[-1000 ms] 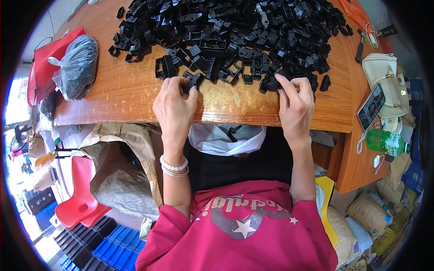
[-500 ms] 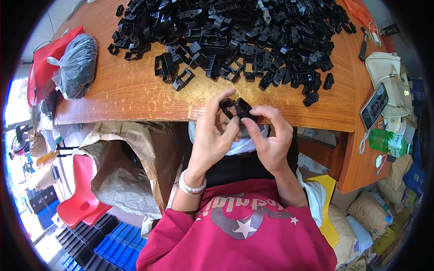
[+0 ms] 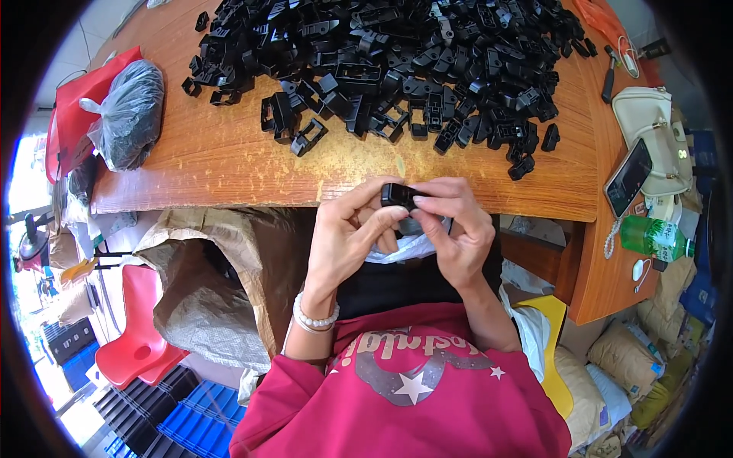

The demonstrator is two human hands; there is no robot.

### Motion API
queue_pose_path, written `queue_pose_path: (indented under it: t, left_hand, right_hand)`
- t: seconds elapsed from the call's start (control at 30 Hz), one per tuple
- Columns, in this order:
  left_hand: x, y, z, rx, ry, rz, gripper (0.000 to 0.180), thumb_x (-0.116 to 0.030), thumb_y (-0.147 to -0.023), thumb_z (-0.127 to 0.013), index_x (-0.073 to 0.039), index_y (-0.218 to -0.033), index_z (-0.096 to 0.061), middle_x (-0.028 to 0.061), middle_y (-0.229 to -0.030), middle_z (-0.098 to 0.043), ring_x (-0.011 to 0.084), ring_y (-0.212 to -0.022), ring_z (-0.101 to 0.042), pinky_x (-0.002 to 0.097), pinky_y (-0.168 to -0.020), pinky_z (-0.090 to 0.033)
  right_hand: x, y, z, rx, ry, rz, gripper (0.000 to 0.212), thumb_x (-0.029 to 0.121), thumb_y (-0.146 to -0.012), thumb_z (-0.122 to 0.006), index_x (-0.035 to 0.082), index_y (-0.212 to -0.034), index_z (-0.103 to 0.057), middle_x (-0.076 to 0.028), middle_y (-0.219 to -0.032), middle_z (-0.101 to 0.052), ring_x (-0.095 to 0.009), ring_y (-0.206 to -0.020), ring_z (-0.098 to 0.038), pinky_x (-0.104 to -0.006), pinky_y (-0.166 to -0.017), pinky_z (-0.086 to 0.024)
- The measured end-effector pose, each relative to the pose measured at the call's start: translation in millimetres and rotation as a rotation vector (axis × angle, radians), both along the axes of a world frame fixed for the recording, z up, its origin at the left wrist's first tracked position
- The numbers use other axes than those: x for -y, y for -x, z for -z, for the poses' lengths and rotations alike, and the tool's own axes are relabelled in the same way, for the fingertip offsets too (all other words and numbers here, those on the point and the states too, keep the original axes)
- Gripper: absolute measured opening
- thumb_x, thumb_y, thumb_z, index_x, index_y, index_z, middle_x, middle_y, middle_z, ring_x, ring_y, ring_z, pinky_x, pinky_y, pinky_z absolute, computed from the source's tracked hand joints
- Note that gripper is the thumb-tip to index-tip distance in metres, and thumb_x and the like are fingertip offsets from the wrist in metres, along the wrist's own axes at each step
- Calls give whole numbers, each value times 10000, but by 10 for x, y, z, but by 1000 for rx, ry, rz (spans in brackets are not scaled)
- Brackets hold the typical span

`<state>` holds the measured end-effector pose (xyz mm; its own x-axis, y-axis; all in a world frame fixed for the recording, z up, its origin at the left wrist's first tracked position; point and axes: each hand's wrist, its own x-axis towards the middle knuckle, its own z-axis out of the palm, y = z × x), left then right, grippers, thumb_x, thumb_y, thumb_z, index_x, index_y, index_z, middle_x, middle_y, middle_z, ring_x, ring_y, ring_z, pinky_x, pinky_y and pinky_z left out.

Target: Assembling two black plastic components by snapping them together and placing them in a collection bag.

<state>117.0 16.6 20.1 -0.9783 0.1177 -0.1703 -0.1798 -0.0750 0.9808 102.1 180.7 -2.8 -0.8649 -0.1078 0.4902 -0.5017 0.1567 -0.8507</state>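
Both hands are on one job: the held part [image 3: 395, 196], black, up over the worktop's [image 3: 206, 164] near edge, about mid-length. Left hand [image 3: 343, 233] pinches its left end, thumb below, index finger behind. Right hand [image 3: 460, 235] pinches its right end between thumb and fingertips. Fingers cover much of it; can't tell if it's one piece or two fitted together. Beaded bracelet [image 3: 314, 317] on the left wrist.

Main pile [image 3: 382, 61] of black parts runs from the worktop's far edge toward mid-depth, bare wood between it and the near edge. Stragglers on the pile's near side: open frame [image 3: 309, 137] left of centre, tilted; small block [image 3: 521, 168] to the right, nearest the near edge on that side; another piece [image 3: 550, 137] just right of the pile.

Left end of worktop: tied clear bag [image 3: 134, 114] with dark contents, against a red bag [image 3: 69, 114]. Right end: hammer [image 3: 608, 80], cream handbag [image 3: 645, 130], phone [image 3: 628, 177] beside it, green bottle [image 3: 649, 238] nearer the near right corner.

Below the near edge: white sack [image 3: 405, 249] under the hands, brown sack [image 3: 263, 259] to its left.
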Motion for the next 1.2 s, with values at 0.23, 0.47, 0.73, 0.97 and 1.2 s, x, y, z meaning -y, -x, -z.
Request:
queue_pose_path:
  t: [0.23, 0.47, 0.73, 0.97, 1.2]
  left_hand:
    - [-23, -38, 8, -232, 214, -18, 292, 14, -893, -596, 25, -1184, -575, 77, -787, -678, 75, -678, -640, 193, -557, -466]
    - [89, 16, 19, -492, 456, -28, 337, -25, -789, -725, -20, -1115, -641, 97, -863, -668, 167, -733, -669, 259, -616, -512]
    - [476, 450, 178, -450, 1250, -325, 196, -105, -842, -641, -36, -998, -545, 130, -963, -546, 314, -781, -603, 387, -617, -487]
    - [462, 400, 265, -686, 1221, -286, 139, -39, -825, -617, -27, -929, -525, 128, -917, -548, 324, -723, -556, 387, -644, -471]
    - [241, 78, 229, -196, 155, -144, 245, -19, -863, -668, -35, -1062, -526, -13, -778, -539, 24, -604, -426, 175, -547, -371]
  right_hand:
    - [179, -144, -19, 332, 405, -40, 194, -49, -818, -663, 2, -1004, -643, -157, -1166, -606, -177, -974, -595, -287, -835, -475]
    - [-34, -49, -63, 353, 89, -120, 216, -44, -778, -686, -23, -992, -666, -127, -1035, -651, -206, -946, -635, -283, -826, -489]
    - [-197, 361, 4, -70, -533, 288, 348, -88, -798, -608, 49, -1112, -670, -104, -812, -552, -254, -741, -574, -368, -654, -480]
    - [-175, 400, -32, -99, -738, 243, 335, -106, -750, -578, 29, -1043, -670, -100, -817, -497, -257, -779, -551, -375, -672, -463]
    - [-201, 302, -12, -184, -712, 278, 413, -116, -748, -572, 82, -1098, -667, -103, -945, -538, -264, -844, -553, -360, -721, -454]
